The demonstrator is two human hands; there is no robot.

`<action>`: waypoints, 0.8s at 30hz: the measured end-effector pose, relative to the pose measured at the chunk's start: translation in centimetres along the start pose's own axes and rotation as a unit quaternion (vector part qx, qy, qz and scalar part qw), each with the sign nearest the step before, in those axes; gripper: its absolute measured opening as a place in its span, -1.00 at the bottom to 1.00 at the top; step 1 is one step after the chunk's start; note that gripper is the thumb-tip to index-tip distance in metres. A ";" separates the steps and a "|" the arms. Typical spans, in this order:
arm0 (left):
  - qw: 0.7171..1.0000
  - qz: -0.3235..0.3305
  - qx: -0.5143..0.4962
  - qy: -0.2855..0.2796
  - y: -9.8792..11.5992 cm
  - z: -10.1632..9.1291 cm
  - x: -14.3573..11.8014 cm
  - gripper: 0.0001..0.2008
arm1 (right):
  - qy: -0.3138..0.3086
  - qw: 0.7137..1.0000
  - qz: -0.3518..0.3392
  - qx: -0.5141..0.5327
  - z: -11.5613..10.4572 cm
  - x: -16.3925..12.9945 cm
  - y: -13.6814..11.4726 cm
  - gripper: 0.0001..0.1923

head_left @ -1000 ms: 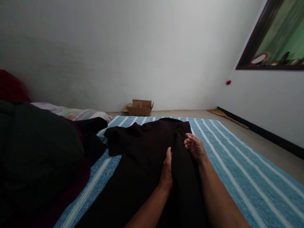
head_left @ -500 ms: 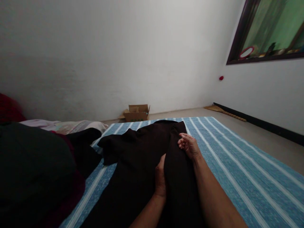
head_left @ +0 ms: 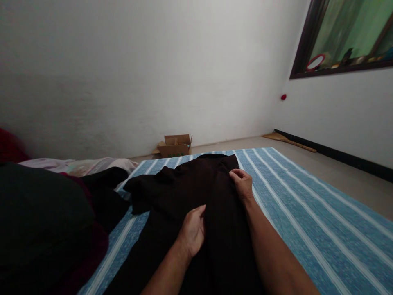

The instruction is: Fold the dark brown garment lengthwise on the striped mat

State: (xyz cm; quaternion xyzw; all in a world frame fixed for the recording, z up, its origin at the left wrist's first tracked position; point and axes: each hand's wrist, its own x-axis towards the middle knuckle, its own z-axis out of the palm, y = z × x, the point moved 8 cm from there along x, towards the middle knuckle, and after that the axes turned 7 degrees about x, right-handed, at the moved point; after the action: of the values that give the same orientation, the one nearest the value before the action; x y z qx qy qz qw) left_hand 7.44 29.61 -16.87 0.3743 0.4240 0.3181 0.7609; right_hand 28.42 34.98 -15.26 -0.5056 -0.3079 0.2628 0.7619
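Observation:
A dark brown-black garment [head_left: 184, 184] lies spread over a blue striped bed sheet [head_left: 291, 196], one side folded lengthwise toward its middle. My right hand [head_left: 243, 183] is closed at the far right edge of the garment, thumb and forefinger pinching its cloth. Lower and to the left, my left hand [head_left: 194, 230] is closed at the edge of the folded strip, thumb pointing up and away. Its fingertips are partly hidden against the dark cloth.
A heap of dark green and maroon clothing [head_left: 46, 221] fills the left side. Behind it lies pale patterned bedding [head_left: 101, 164]. An open cardboard box [head_left: 175, 146] stands beyond the bed's far edge. A straw-coloured broom [head_left: 287, 141] lies on the floor by the right wall.
My left hand has shifted left and turned, showing more of its back and thumb. My right hand's fingers have closed into a pinch on the cloth. The view has moved slightly.

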 end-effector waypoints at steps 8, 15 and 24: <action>0.998 -0.041 -0.033 0.042 -0.7 -0.4 0.7 -0.38 | 0.010 0.996 0.003 -0.085 -1.0 1.0 0.7 -0.82; 0.996 -0.046 -0.047 0.066 -0.9 -0.8 0.6 -0.35 | 0.005 0.990 0.120 -0.071 -2.1 1.6 2.2 -0.79; 0.998 -0.004 0.004 -0.061 -0.2 0.8 0.4 -0.80 | -0.156 0.926 0.344 0.019 0.0 -2.2 2.1 -0.82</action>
State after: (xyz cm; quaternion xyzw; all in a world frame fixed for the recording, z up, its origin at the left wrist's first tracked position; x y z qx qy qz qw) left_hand 8.32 29.61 -16.92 0.3937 0.3800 0.2899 0.7852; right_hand 26.76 34.17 -17.63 -0.5188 -0.2249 0.5900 0.5764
